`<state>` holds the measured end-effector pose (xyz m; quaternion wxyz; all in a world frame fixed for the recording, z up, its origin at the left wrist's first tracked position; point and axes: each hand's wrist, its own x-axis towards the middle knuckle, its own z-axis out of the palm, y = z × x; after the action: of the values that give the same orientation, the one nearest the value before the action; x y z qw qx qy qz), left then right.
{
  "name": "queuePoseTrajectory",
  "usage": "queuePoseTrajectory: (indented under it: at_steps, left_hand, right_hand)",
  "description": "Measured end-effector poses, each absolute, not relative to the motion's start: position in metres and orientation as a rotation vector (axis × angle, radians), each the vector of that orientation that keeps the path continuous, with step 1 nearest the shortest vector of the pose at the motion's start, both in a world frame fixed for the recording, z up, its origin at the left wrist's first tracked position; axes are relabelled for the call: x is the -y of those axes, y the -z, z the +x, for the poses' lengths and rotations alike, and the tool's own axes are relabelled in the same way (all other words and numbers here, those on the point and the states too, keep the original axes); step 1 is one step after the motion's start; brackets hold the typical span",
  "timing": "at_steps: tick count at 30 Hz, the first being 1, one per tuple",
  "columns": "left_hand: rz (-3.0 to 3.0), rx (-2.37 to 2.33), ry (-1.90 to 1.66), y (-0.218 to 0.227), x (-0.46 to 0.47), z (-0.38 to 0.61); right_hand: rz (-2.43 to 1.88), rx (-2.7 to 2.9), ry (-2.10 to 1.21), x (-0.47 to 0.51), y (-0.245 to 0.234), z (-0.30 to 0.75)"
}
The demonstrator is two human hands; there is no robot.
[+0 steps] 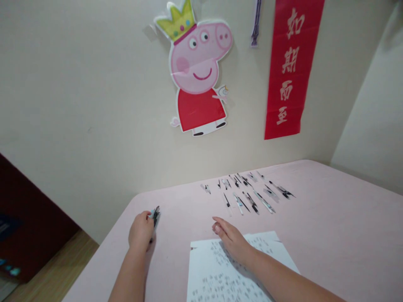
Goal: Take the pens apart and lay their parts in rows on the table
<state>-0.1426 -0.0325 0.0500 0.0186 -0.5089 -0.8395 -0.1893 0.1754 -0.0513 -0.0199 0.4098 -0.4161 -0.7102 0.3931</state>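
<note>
My left hand [141, 230] is closed around a small bunch of pens [156, 218], dark and clear-barrelled, at the left side of the table. Their lower ends are partly hidden by the hand. Over the top part of a handwritten sheet of paper [214, 277] hovers or rests my right hand [232, 240]; I cannot tell whether it touches. Its fingers point left, loosely stretched and slightly bent, with nothing visible in them. Beyond it, several more pens [253, 204] lie spread out in rough rows towards the wall, some black, some clear or pale.
The pink-covered table [340, 218] backs against a pale wall [94, 105]. On that wall hang a cartoon pig cutout [201, 109] and a red banner [288, 71] with characters. To the left, past the table edge, are a dark brown panel [28, 218] and wooden floor [63, 260].
</note>
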Motion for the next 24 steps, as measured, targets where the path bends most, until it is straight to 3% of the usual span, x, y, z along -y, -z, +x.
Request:
queuePoseTrajectory:
  at_steps: [9, 24]
  left_hand:
    - [-1.589, 2.541, 0.169, -0.039, 0.036, -0.140]
    - [-1.568, 2.528, 0.087, -0.036, 0.036, -0.134]
  right_hand:
    - [-1.044, 1.804, -0.982, 0.050, 0.020, 0.176]
    - [-1.063, 1.798, -1.011, 0.052, 0.015, 0.177]
